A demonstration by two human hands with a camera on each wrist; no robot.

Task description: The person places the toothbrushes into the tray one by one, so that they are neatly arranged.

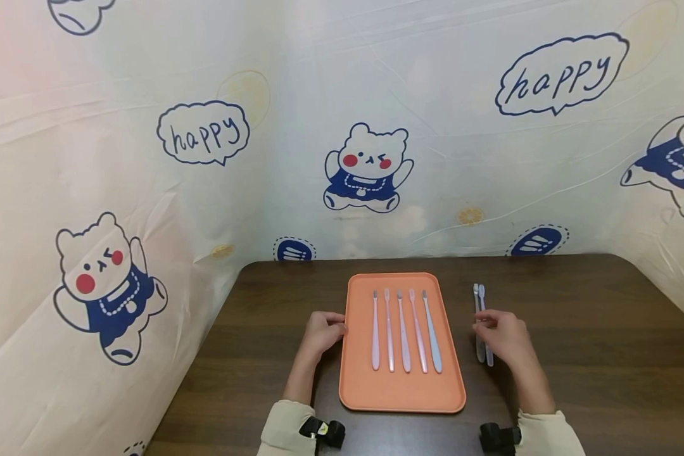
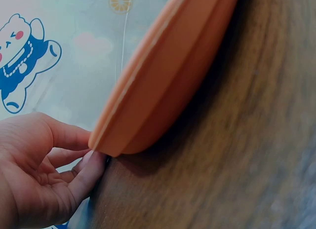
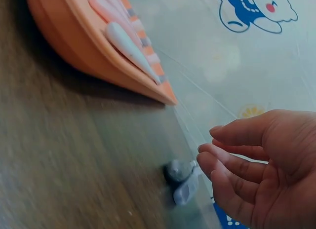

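An orange tray (image 1: 399, 396) lies on the table with several toothbrushes (image 1: 406, 358) in a row, mostly pink, the rightmost one light blue (image 1: 436, 354). My left hand (image 1: 322, 332) is at the tray's left edge; in the left wrist view its thumb and fingers pinch the tray rim (image 2: 111, 120). To the right of the tray, two toothbrushes lie side by side, a grey one (image 1: 480, 351) and a pale bluish one (image 1: 489, 358). Over their middle hovers my right hand (image 1: 506, 337), fingers loosely bent with nothing between them in the right wrist view, where the brush handles (image 3: 185, 190) show below the fingertips.
The dark wooden table (image 1: 604, 329) reaches back to a pale curtain (image 1: 296, 126) printed with cartoon bears and the word "happy". Each wrist wears a black camera strap (image 1: 322, 432) by its light sleeve.
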